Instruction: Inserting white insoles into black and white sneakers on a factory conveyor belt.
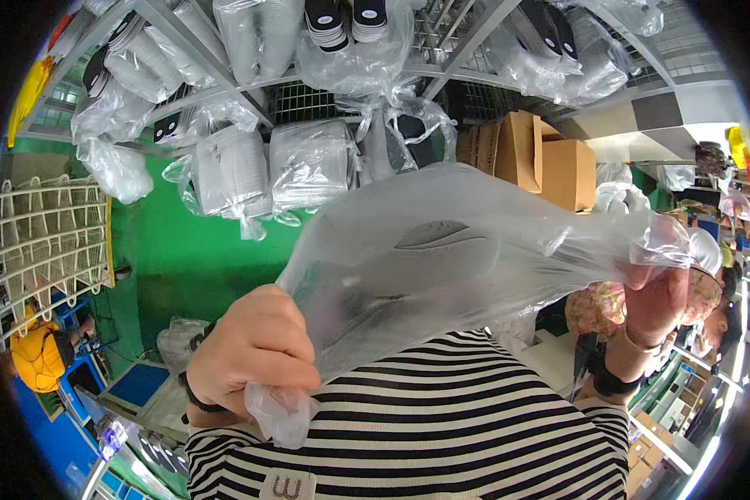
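Observation:
A translucent plastic bag [375, 225] is stretched wide in front of my striped top. My left hand [254, 346] is closed in a fist round one gathered corner, and a crumpled tuft of film sticks out below the fingers. At the other end, my right hand [658, 296] pinches the twisted film, partly covered by it. A grey, sole-like shape [446, 250] shows dimly through the plastic; I cannot tell whether it lies inside the bag or behind it. Dark bands circle both wrists.
Ahead stands a metal rack [262, 82] with bagged stacks of insoles [312, 162]. Brown cardboard boxes [567, 171] are at its right. A pale lattice rack [50, 242] and a yellow-orange item [40, 358] stand left, above green floor [183, 262]. Someone in a floral garment [596, 308] is close on the right.

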`<action>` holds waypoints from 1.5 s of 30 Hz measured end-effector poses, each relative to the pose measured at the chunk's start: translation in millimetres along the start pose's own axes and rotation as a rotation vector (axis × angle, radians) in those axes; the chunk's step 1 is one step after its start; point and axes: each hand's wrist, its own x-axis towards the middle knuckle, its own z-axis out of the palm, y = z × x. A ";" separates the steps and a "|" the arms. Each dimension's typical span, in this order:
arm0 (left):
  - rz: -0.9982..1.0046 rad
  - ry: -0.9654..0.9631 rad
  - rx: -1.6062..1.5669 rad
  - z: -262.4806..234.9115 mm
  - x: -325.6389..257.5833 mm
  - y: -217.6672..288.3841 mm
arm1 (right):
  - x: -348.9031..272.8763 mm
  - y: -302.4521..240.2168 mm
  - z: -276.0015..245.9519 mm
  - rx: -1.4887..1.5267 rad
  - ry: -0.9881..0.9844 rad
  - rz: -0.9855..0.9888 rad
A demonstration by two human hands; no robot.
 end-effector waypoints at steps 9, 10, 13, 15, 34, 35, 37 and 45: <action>-0.023 0.098 0.051 13.2 41.7 0.4 | 20.3 -3.6 -44.6 0.134 -0.133 0.106; -0.027 0.095 0.053 14.0 44.7 -0.2 | 21.8 -2.4 -45.7 0.110 -0.164 0.067; -0.011 0.057 0.031 12.1 52.3 -1.8 | 26.2 1.5 -44.8 0.152 -0.260 -0.011; 0.011 0.004 0.038 9.2 56.7 -0.7 | 29.3 2.2 -41.1 0.032 -0.291 -0.072; 0.007 -0.113 -0.145 57.4 154.4 -37.0 | 24.3 9.8 103.5 -0.591 -0.791 -0.660; 0.048 -0.013 -0.099 59.3 159.7 -41.3 | 30.6 7.5 106.0 -0.581 -0.809 -0.697; -0.135 0.133 -0.170 59.7 164.5 -46.6 | 36.2 7.0 101.1 -0.601 -0.541 -0.791; -0.367 0.390 -0.857 96.8 202.0 -48.8 | 9.8 73.5 53.8 -0.726 -0.353 -0.353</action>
